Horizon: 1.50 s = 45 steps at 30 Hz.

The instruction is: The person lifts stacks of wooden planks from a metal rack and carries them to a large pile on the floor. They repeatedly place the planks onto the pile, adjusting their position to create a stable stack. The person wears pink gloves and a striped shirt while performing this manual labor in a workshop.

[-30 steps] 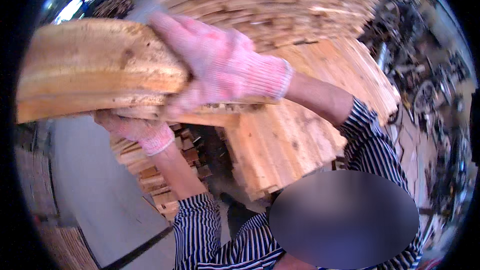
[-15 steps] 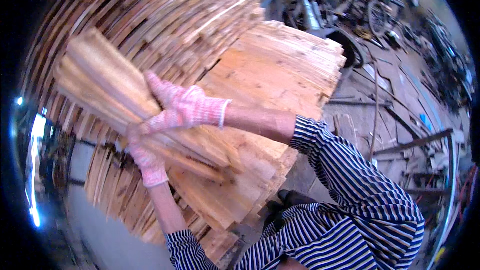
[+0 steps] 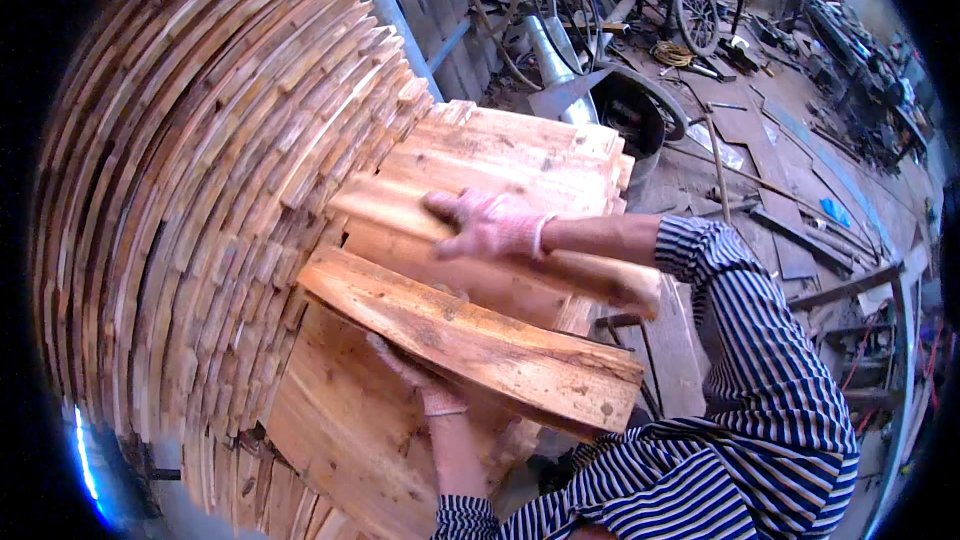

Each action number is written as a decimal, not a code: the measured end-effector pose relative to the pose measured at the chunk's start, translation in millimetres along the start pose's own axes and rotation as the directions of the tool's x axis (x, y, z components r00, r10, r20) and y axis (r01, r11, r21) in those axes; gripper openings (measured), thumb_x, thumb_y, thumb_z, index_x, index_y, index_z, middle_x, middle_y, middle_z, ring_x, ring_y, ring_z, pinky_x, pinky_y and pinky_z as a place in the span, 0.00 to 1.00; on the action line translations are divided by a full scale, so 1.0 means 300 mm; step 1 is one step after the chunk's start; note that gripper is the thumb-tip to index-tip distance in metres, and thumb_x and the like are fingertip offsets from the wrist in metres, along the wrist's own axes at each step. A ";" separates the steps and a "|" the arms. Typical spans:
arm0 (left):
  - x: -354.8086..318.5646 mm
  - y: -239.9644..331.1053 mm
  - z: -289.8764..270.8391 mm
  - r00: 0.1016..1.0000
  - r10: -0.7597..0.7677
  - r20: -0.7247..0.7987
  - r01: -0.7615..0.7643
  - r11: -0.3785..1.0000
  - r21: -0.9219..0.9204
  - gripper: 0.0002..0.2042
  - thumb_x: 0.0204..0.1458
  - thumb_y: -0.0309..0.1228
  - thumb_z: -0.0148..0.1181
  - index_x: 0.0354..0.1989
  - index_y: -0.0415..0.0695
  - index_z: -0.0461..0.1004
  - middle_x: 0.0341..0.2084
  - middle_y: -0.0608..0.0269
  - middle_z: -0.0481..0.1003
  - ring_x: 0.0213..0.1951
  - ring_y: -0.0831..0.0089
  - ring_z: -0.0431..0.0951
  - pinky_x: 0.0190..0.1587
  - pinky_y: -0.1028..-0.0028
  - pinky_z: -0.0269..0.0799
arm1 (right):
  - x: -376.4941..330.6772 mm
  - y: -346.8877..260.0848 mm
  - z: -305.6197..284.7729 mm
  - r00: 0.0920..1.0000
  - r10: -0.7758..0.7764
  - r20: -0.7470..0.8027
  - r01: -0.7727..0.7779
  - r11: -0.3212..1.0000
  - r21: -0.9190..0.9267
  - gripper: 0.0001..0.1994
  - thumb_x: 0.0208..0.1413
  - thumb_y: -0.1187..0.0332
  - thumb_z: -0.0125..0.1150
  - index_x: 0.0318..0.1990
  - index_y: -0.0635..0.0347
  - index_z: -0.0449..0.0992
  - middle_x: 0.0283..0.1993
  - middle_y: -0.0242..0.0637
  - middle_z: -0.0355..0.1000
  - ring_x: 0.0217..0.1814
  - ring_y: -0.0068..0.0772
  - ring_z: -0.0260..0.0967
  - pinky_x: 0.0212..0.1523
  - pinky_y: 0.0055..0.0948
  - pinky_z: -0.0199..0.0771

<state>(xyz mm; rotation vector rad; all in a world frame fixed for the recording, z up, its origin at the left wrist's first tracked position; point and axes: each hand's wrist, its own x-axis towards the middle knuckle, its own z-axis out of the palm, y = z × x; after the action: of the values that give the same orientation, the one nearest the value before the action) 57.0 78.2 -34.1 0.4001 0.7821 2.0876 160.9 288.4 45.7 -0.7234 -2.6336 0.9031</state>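
Note:
My left hand (image 3: 418,380), in a pink-and-white knit glove, grips a long wooden board (image 3: 480,345) with rough edges from below; most of its fingers are hidden under it. The board is tilted over the stack. Beyond it, my right hand (image 3: 490,225), gloved alike and slightly blurred, has its fingers stretched out over another wooden board (image 3: 385,212), whose near end reaches under my right forearm. Both boards are above or on a low stack of flat boards (image 3: 500,155); whether the farther one rests fully on it I cannot tell.
A tall wall of stacked boards (image 3: 230,190) rises on the left. Behind the stack stand a dark round tub (image 3: 640,110) and a shiny metal piece (image 3: 555,65). Scrap, rods and a spoked wheel (image 3: 697,18) clutter the floor at right, near a metal frame (image 3: 905,340).
My hands have come right and apart, down over the low stack. The bundle of boards they held together is now separated, and my right hand has spread its fingers. The view has shifted.

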 end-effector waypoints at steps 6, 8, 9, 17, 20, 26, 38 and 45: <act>0.185 -0.210 0.088 0.975 -0.053 -0.216 0.072 0.994 0.085 0.47 0.59 0.74 0.34 0.79 0.54 0.43 0.75 0.51 0.50 0.73 0.48 0.52 0.73 0.44 0.55 | 0.277 0.541 -0.282 0.956 0.292 -0.029 -0.292 0.936 -0.195 0.41 0.47 0.38 0.68 0.70 0.40 0.67 0.61 0.54 0.69 0.60 0.58 0.72 0.56 0.50 0.74; 0.233 -0.265 0.139 0.976 -0.089 -0.199 0.104 0.992 0.065 0.49 0.56 0.76 0.34 0.79 0.56 0.43 0.76 0.54 0.48 0.74 0.48 0.50 0.74 0.44 0.52 | 0.398 0.746 -0.335 0.962 0.263 -0.079 -0.274 0.917 -0.290 0.44 0.46 0.35 0.68 0.72 0.34 0.65 0.65 0.53 0.66 0.62 0.57 0.70 0.59 0.49 0.73; 0.252 -0.280 0.097 0.975 -0.092 -0.203 0.100 0.994 0.033 0.49 0.56 0.77 0.34 0.80 0.56 0.44 0.77 0.55 0.47 0.74 0.48 0.50 0.74 0.44 0.51 | 0.446 0.759 -0.310 0.962 0.262 -0.076 -0.273 0.910 -0.312 0.38 0.53 0.35 0.61 0.71 0.35 0.66 0.64 0.54 0.67 0.63 0.56 0.70 0.59 0.50 0.73; 0.378 -0.344 0.036 0.955 -0.052 -0.292 0.086 0.991 0.104 0.50 0.55 0.75 0.40 0.80 0.55 0.43 0.78 0.54 0.44 0.75 0.47 0.47 0.75 0.44 0.48 | 0.630 0.810 -0.136 0.964 0.232 -0.133 -0.259 0.931 -0.256 0.23 0.62 0.47 0.53 0.59 0.44 0.77 0.61 0.55 0.69 0.62 0.60 0.70 0.57 0.55 0.72; 0.395 -0.330 0.126 0.946 -0.032 -0.323 0.086 0.984 0.154 0.47 0.58 0.71 0.42 0.79 0.53 0.45 0.76 0.53 0.48 0.74 0.48 0.52 0.75 0.47 0.51 | 0.537 0.668 -0.091 0.986 -0.033 -0.165 -0.040 0.904 -0.426 0.27 0.61 0.41 0.55 0.58 0.46 0.79 0.55 0.55 0.70 0.48 0.55 0.70 0.51 0.54 0.71; 0.446 -0.307 0.214 0.966 -0.168 -0.198 0.193 0.975 0.114 0.42 0.63 0.62 0.49 0.76 0.45 0.52 0.71 0.48 0.58 0.69 0.53 0.62 0.71 0.54 0.62 | 0.082 0.268 -0.146 0.963 -0.035 0.267 -0.021 0.978 0.205 0.40 0.57 0.39 0.62 0.72 0.49 0.62 0.58 0.59 0.70 0.64 0.62 0.69 0.61 0.52 0.72; 0.574 0.193 0.188 0.585 -0.810 -0.032 0.697 0.482 0.531 0.42 0.53 0.55 0.70 0.64 0.31 0.63 0.52 0.38 0.75 0.49 0.61 0.79 0.48 0.61 0.84 | -0.508 0.632 -0.021 0.667 0.594 -0.450 -0.104 0.673 0.732 0.50 0.59 0.40 0.60 0.79 0.55 0.43 0.63 0.58 0.67 0.59 0.49 0.71 0.62 0.41 0.69; 0.212 0.432 -0.083 0.938 -0.340 -0.063 -0.044 -0.300 0.953 0.52 0.39 0.46 0.82 0.67 0.26 0.59 0.59 0.40 0.73 0.61 0.48 0.75 0.65 0.63 0.70 | -0.486 0.355 0.192 0.355 0.898 -0.262 -0.728 0.441 0.525 0.54 0.58 0.33 0.54 0.80 0.54 0.35 0.68 0.78 0.54 0.72 0.73 0.57 0.70 0.57 0.60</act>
<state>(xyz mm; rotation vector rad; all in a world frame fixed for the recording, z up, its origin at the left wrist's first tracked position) -72.7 62.3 32.4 1.3286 2.2034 0.4359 300.1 254.3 -78.3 -1.9783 -1.4372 1.0975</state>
